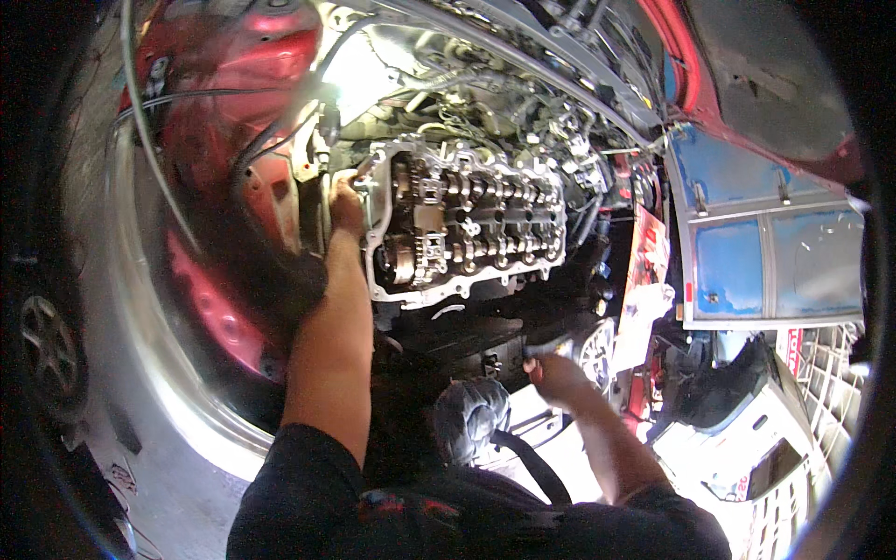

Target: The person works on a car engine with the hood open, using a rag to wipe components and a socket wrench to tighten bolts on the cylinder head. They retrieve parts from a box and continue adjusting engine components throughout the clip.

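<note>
My left hand [346, 201] reaches up beside the left end of an exposed engine top [471, 219], its fingers closed round something at the upper corner that I cannot make out. The engine top shows two rows of camshaft lobes and caps inside a silver casting. My right hand [557, 378] is lower and to the right, below the engine, with curled fingers round a small dark object that is too unclear to name.
Red body panels [219, 308] with dark hoses surround the bay on the left; a bright light shines at its top. At right are a printed sheet [644, 261], blue-and-silver panels [728, 266] and a white vehicle part [719, 448]. A grey padded object [467, 420] sits below.
</note>
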`<move>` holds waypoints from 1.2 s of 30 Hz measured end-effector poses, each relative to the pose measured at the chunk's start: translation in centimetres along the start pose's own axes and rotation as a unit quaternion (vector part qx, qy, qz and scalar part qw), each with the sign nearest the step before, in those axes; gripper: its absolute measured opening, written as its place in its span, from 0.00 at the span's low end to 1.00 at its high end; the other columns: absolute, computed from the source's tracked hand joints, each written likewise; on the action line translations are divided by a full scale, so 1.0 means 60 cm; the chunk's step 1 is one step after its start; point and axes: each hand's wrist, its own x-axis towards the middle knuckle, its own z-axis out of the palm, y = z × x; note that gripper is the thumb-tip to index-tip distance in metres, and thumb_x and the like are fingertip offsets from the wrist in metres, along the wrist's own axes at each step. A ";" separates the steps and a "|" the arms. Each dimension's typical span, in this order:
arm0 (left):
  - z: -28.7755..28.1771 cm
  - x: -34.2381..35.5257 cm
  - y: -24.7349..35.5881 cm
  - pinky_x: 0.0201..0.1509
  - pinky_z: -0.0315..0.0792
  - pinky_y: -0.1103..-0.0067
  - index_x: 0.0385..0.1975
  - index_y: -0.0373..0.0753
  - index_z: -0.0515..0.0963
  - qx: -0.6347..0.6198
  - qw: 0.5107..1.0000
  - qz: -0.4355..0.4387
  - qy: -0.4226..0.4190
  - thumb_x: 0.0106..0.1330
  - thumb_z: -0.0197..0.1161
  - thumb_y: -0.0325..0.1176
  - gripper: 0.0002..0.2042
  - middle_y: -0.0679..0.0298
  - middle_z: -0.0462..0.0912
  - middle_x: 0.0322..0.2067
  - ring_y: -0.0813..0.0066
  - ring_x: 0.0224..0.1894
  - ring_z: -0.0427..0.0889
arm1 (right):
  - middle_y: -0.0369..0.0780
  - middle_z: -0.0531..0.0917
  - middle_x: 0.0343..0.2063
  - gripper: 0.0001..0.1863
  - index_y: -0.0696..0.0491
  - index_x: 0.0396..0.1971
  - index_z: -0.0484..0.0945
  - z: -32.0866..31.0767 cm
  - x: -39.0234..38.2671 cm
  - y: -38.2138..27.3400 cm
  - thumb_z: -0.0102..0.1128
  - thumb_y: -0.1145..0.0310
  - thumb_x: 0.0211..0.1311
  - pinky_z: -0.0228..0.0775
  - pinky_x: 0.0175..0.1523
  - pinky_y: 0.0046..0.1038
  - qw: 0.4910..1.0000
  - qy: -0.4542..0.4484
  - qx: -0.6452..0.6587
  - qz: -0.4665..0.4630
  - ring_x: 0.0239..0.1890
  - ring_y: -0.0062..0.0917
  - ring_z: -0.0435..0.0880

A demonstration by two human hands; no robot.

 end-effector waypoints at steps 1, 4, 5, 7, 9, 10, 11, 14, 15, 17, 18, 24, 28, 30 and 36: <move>0.001 0.010 -0.011 0.46 0.73 0.70 0.40 0.38 0.79 -0.092 0.991 -0.091 -0.024 0.68 0.46 0.30 0.12 0.59 0.83 0.34 0.65 0.37 0.81 | 0.52 0.78 0.47 0.20 0.48 0.55 0.75 0.064 -0.015 0.043 0.56 0.63 0.62 0.72 0.56 0.43 0.995 -0.041 -0.066 0.068 0.54 0.46 0.77; -0.004 0.030 -0.059 0.43 0.74 0.74 0.41 0.37 0.78 0.039 0.997 0.060 -0.034 0.68 0.50 0.32 0.11 0.61 0.82 0.33 0.70 0.36 0.79 | 0.48 0.75 0.49 0.20 0.49 0.51 0.76 0.213 -0.034 0.121 0.61 0.70 0.55 0.69 0.56 0.44 0.988 0.152 0.033 0.007 0.54 0.43 0.75; -0.009 0.042 -0.076 0.40 0.74 0.75 0.42 0.37 0.78 -0.014 0.997 0.023 -0.077 0.68 0.52 0.33 0.10 0.61 0.81 0.33 0.71 0.35 0.78 | 0.45 0.76 0.44 0.17 0.51 0.44 0.76 0.237 -0.033 0.142 0.62 0.73 0.52 0.69 0.55 0.43 0.975 0.208 0.031 -0.070 0.51 0.42 0.74; -0.022 0.074 -0.105 0.37 0.75 0.74 0.42 0.35 0.77 -0.102 0.986 0.002 -0.132 0.68 0.55 0.35 0.11 0.60 0.81 0.32 0.70 0.34 0.79 | 0.45 0.76 0.42 0.15 0.50 0.39 0.76 0.273 -0.041 0.170 0.61 0.75 0.48 0.70 0.53 0.41 0.967 0.231 0.027 -0.106 0.51 0.42 0.75; -0.033 0.104 -0.131 0.37 0.75 0.71 0.39 0.34 0.78 -0.048 0.983 0.138 -0.110 0.69 0.54 0.39 0.14 0.57 0.81 0.32 0.63 0.34 0.80 | 0.44 0.76 0.42 0.20 0.49 0.42 0.76 0.295 -0.060 0.198 0.62 0.74 0.43 0.68 0.55 0.41 0.954 0.250 0.045 -0.159 0.52 0.41 0.74; -0.043 0.121 -0.142 0.39 0.75 0.68 0.40 0.33 0.78 0.103 0.968 0.189 -0.128 0.69 0.53 0.41 0.15 0.55 0.81 0.34 0.58 0.35 0.80 | 0.45 0.76 0.44 0.25 0.50 0.47 0.76 0.309 -0.074 0.209 0.64 0.71 0.41 0.65 0.58 0.42 0.967 0.224 -0.003 -0.124 0.53 0.42 0.73; -0.049 0.135 -0.151 0.41 0.75 0.66 0.40 0.33 0.78 0.246 0.928 0.247 -0.133 0.70 0.52 0.42 0.17 0.53 0.81 0.36 0.54 0.36 0.79 | 0.45 0.76 0.47 0.30 0.50 0.51 0.75 0.320 -0.080 0.222 0.65 0.69 0.40 0.62 0.61 0.44 0.985 0.151 -0.037 -0.074 0.55 0.42 0.73; -0.047 0.159 -0.172 0.41 0.75 0.66 0.39 0.34 0.78 0.303 0.894 0.308 -0.116 0.70 0.52 0.43 0.16 0.54 0.81 0.34 0.55 0.35 0.80 | 0.43 0.76 0.51 0.28 0.49 0.50 0.76 0.352 -0.087 0.261 0.66 0.68 0.42 0.64 0.62 0.42 0.957 0.250 -0.051 -0.138 0.57 0.39 0.73; -0.045 0.162 -0.175 0.41 0.75 0.67 0.38 0.34 0.79 0.290 0.910 0.267 -0.128 0.70 0.52 0.43 0.16 0.54 0.81 0.34 0.56 0.35 0.80 | 0.42 0.77 0.48 0.25 0.49 0.46 0.77 0.362 -0.081 0.268 0.66 0.67 0.42 0.66 0.60 0.41 0.946 0.277 -0.039 -0.166 0.54 0.38 0.74; -0.044 0.164 -0.177 0.41 0.76 0.67 0.37 0.35 0.79 0.288 0.912 0.263 -0.124 0.70 0.51 0.43 0.16 0.55 0.81 0.32 0.57 0.35 0.80 | 0.41 0.78 0.41 0.19 0.49 0.39 0.77 0.378 -0.070 0.276 0.66 0.67 0.42 0.69 0.55 0.41 0.937 0.286 -0.022 -0.196 0.49 0.37 0.77; -0.046 0.162 -0.176 0.41 0.76 0.67 0.36 0.36 0.79 0.289 0.913 0.262 -0.122 0.70 0.51 0.43 0.16 0.55 0.81 0.32 0.58 0.35 0.80 | 0.40 0.77 0.38 0.17 0.49 0.36 0.77 0.381 -0.067 0.278 0.66 0.68 0.41 0.70 0.53 0.40 0.941 0.269 -0.010 -0.204 0.46 0.37 0.78; -0.047 0.134 -0.169 0.41 0.76 0.68 0.33 0.38 0.80 0.364 0.837 0.407 -0.045 0.69 0.51 0.45 0.16 0.56 0.81 0.28 0.61 0.34 0.81 | 0.43 0.80 0.38 0.14 0.53 0.40 0.76 0.252 -0.127 0.264 0.62 0.69 0.51 0.74 0.43 0.40 0.990 0.014 0.031 -0.140 0.39 0.41 0.81; -0.023 0.103 -0.164 0.38 0.72 0.72 0.38 0.41 0.77 -0.038 0.996 0.076 -0.041 0.66 0.53 0.48 0.16 0.63 0.81 0.36 0.67 0.35 0.79 | 0.45 0.81 0.37 0.14 0.51 0.51 0.74 0.033 -0.180 0.172 0.51 0.69 0.66 0.74 0.47 0.39 0.978 -0.016 0.135 -0.155 0.41 0.40 0.81; -0.014 0.091 -0.150 0.43 0.70 0.72 0.43 0.39 0.74 -0.049 0.995 0.053 -0.063 0.64 0.56 0.44 0.16 0.62 0.79 0.40 0.66 0.39 0.77 | 0.47 0.81 0.42 0.16 0.48 0.55 0.75 -0.094 -0.189 0.105 0.51 0.65 0.69 0.75 0.50 0.39 0.981 -0.064 0.125 -0.136 0.46 0.40 0.81; -0.006 0.042 -0.061 0.47 0.72 0.67 0.45 0.39 0.78 -0.066 0.996 -0.063 -0.006 0.67 0.54 0.44 0.16 0.57 0.79 0.45 0.61 0.44 0.77 | 0.41 0.84 0.40 0.13 0.44 0.47 0.80 -0.328 -0.038 -0.161 0.50 0.59 0.70 0.76 0.49 0.40 0.907 0.208 -0.235 -0.282 0.44 0.38 0.83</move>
